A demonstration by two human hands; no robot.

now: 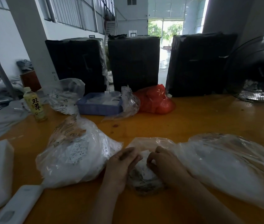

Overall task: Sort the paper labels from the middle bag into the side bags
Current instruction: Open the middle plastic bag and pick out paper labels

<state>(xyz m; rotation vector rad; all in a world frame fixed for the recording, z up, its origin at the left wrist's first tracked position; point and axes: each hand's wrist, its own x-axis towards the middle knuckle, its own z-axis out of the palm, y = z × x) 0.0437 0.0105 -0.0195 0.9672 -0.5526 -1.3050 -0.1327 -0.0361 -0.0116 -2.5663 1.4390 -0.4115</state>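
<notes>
From the head camera, the middle bag (pixel 145 173) lies on the orange worktop (pixel 184 120) nearest the person, with both hands in its mouth. The left hand (pixel 121 164) curls around the bag's left side, and the right hand (pixel 163 160) pinches white paper labels (pixel 144 167) between them. The left side bag (pixel 76 157) lies just left of the middle bag, the right side bag (pixel 231 167) just right.
</notes>
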